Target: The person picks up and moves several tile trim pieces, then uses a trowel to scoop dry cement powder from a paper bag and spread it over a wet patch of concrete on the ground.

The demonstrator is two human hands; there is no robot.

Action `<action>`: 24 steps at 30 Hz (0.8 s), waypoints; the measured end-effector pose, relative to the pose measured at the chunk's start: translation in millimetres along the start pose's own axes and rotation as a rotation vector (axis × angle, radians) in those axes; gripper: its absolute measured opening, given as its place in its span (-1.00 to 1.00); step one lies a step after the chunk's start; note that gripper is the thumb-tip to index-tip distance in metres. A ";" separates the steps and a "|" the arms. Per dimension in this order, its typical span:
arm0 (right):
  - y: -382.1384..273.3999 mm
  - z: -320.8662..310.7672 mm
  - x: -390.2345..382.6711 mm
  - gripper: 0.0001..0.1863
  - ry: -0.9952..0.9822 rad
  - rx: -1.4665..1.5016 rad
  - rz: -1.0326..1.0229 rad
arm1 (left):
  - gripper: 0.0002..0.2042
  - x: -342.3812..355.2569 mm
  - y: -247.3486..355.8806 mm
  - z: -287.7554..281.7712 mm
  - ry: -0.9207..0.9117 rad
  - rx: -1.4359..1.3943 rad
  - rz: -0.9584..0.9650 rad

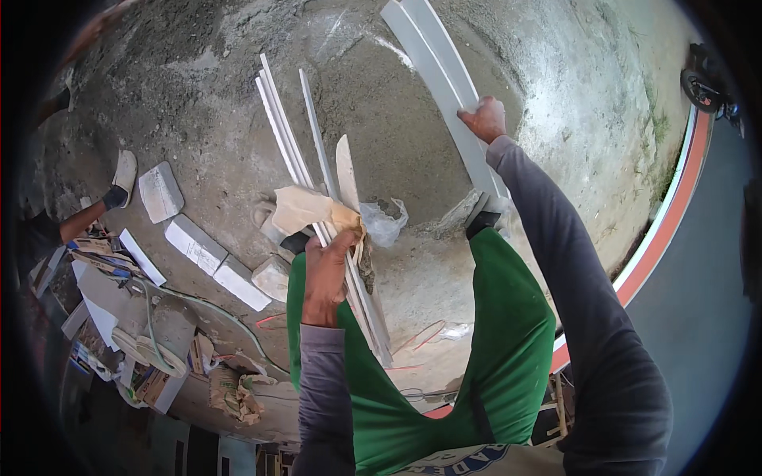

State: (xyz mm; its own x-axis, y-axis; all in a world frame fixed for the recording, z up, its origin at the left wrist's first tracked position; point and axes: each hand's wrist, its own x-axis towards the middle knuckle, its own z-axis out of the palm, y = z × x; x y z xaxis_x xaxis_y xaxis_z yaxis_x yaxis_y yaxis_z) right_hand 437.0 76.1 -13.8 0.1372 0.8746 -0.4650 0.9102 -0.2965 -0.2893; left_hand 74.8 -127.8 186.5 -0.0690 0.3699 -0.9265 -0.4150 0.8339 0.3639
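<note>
My left hand [324,279] is wrapped round a bundle of long, thin white strips [283,143], with a crumpled piece of brown paper or card [304,209] caught against them. The bundle slants from the far left down between my knees. A pale, curved flat piece [345,168] sticks up beside the paper. Farther off to the right, my right hand [486,120] grips the edge of a long, light grey panel with a raised lengthwise ridge [432,67]. The panel's near end reaches down by my right foot, and its far end leaves the picture at the top.
Clear plastic film [386,223] lies on the dirt between my feet. White blocks [196,244] line the left, near a hose [214,311] and a heap of scraps and boards [131,317]. Another person's shoe [123,179] is at far left. A red-and-white kerb [655,252] curves along the right.
</note>
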 end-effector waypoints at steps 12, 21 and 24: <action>39.3 2.8 23.0 -0.52 -0.226 0.233 0.102 | -0.74 47.7 -116.0 59.2 -0.032 -0.110 -0.012; -13.0 -70.4 -122.5 -0.56 -0.601 0.982 0.436 | -0.65 18.8 -84.0 42.3 0.035 -0.141 0.014; -40.0 -102.8 -189.3 -0.53 -0.706 1.129 0.552 | -0.67 -22.8 -52.3 23.8 -0.004 -0.119 0.030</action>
State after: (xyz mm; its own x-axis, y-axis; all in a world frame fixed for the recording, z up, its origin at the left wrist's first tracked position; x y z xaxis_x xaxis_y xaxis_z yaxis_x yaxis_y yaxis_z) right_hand 414.8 -38.2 171.9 -0.1594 0.2802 -0.9466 -0.0296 -0.9598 -0.2791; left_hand 119.7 -170.1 190.8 -0.0795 0.3959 -0.9148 -0.5173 0.7681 0.3774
